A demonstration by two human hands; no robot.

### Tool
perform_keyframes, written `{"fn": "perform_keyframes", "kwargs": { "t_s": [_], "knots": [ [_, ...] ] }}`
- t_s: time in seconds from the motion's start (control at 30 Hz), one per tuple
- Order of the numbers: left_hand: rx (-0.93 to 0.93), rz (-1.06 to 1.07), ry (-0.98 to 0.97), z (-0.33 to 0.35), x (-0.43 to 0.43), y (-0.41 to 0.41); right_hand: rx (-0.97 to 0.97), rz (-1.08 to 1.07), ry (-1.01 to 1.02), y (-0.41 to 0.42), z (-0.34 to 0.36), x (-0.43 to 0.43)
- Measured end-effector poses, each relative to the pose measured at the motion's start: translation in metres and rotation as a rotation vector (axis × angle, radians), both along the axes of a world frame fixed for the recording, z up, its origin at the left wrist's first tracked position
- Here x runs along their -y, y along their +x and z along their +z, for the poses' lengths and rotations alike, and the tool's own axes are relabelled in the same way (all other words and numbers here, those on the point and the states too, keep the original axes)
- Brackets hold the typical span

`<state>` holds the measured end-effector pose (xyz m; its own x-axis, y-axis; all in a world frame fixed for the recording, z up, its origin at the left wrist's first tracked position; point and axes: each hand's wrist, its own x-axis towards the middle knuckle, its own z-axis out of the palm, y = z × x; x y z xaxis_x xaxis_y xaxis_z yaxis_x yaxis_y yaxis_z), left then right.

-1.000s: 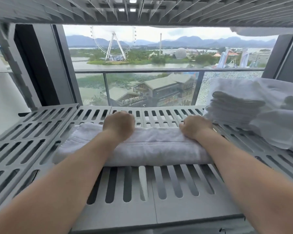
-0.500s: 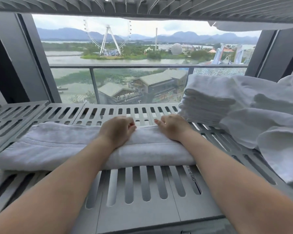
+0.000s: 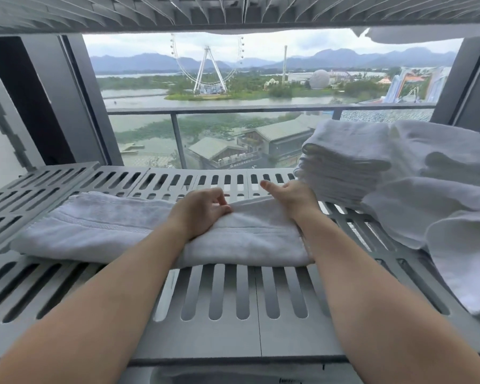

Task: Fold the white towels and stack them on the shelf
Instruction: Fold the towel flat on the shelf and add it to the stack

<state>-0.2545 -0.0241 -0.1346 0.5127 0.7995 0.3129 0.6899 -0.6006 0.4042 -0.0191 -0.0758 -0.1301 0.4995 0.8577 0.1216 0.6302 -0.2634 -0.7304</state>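
A long white towel [image 3: 100,225], folded into a strip, lies across the grey slotted shelf [image 3: 233,295]. My left hand [image 3: 203,210] rests on the strip right of its middle, fingers curled and pinching the cloth at a fold. My right hand [image 3: 291,196] is at the strip's right end; its thumb sticks out to the left and its fingers are hidden behind the far edge, which is raised a little. A stack of folded white towels [image 3: 341,167] stands on the shelf just right of my right hand.
A loose heap of white towels [image 3: 441,206] covers the shelf's right side and hangs over its front. Another slotted shelf [image 3: 233,12] sits close overhead. Behind the shelf is a window with a balcony railing [image 3: 233,109]. The shelf's left part is bare.
My hands have drawn closer together and shifted toward the towel's right end. The right hand's thumb has lifted and the far edge there has risen. The view has swung slightly left.
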Motion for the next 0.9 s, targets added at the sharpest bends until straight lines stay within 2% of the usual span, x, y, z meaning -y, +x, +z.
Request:
{"fn": "perform_keyframes", "kwargs": {
  "t_s": [0.1,0.23,0.33,0.43,0.57,0.67,0.77,0.83,0.9],
  "knots": [
    [0.037,0.054,-0.042,0.0,0.0,-0.001,-0.221,-0.043,0.039,0.005,0.002,0.007],
    [0.067,0.072,-0.069,-0.001,-0.001,-0.002,-0.165,0.061,-0.107,0.002,0.002,0.013],
    [0.052,0.104,-0.035,-0.002,-0.002,0.0,-0.16,0.226,-0.096,-0.004,0.001,0.011],
    [0.007,0.121,0.055,-0.002,0.001,0.002,-0.18,0.2,-0.043,-0.007,-0.002,0.007],
    [-0.076,0.114,0.214,0.001,0.008,-0.005,-0.462,0.157,-0.028,-0.004,-0.006,0.002],
    [-0.005,0.067,0.225,0.009,0.014,-0.028,-0.688,0.175,-0.057,-0.004,-0.003,-0.001],
    [0.003,0.015,0.172,0.018,0.022,-0.063,-0.819,0.208,-0.093,-0.005,0.0,-0.001],
    [-0.069,0.016,0.086,0.023,0.026,-0.083,-0.866,0.252,-0.09,-0.006,0.005,0.002],
    [-0.273,0.063,0.009,0.024,0.029,-0.093,-0.913,0.305,-0.035,-0.011,0.011,0.005]
  ]
}}
